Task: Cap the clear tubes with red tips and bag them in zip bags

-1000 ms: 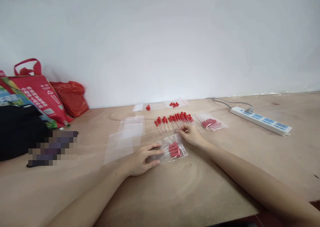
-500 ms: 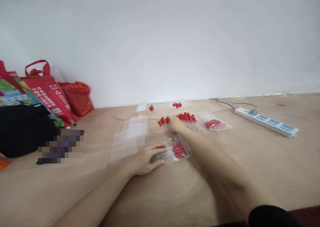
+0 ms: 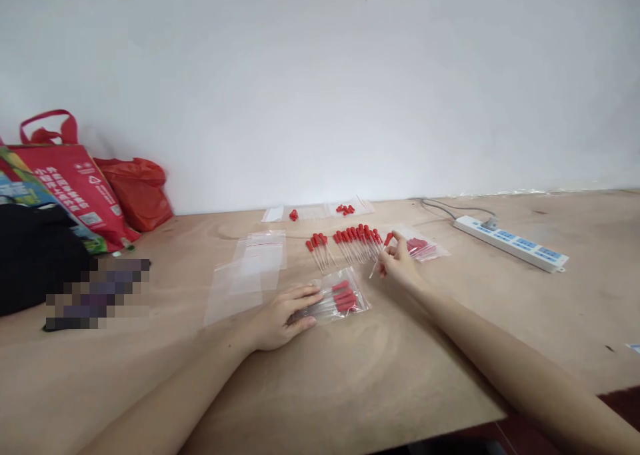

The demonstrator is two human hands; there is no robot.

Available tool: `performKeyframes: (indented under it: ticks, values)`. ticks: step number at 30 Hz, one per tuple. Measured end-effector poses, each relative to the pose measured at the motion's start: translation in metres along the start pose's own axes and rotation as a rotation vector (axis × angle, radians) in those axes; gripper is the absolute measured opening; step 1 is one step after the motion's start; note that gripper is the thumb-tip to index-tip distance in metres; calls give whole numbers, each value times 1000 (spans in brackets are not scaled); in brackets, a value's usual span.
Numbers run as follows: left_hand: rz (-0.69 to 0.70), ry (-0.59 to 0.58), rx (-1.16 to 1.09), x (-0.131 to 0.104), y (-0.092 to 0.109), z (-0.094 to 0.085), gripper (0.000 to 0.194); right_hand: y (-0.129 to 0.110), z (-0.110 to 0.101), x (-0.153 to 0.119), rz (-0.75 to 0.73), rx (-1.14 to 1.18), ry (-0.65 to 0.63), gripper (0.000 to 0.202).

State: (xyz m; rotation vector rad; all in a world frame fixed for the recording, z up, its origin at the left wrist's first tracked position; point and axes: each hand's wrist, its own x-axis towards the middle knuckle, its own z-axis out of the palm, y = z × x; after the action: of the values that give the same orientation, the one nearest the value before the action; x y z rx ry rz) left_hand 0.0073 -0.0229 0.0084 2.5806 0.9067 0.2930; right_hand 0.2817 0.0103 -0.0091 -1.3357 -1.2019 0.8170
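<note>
One dropper [image 3: 372,268], pinched in the right hand [image 3: 399,267], looks light, perhaps brittle; its bulb [image 3: 389,239] suits gripping. The left hand [image 3: 281,316], loosely spread, pins a bag [image 3: 353,277].

R hand [image 3: 395,264] grips a red-bulbed dropper [image 3: 388,239] above a wooden tabletop [image 3: 400,388], beside a row of droppers [image 3: 357,236]; L hand [image 3: 285,313] presses a clear bag [image 3: 345,296] w/ more red bulbs inside. Power strip [image 3: 510,243] lies far R.
</note>
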Motion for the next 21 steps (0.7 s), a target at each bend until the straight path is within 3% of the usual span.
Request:
performKeyframes:
  ticks: [3,8,17,21]
  values:
    - [6,4,8,0,-3,2,43,8,11,-10,36,149,48,64]
    - [-92,-15,13,-1,-1,1,53,5,28,-18,60,257,-5,50]
    - [-73,-14,21,-1,6,-3,49,6,26,-26,128,389,-105,41]
    - [-71,-10,8,-1,5,-2,49,9,26,-25,102,311,-177,41]
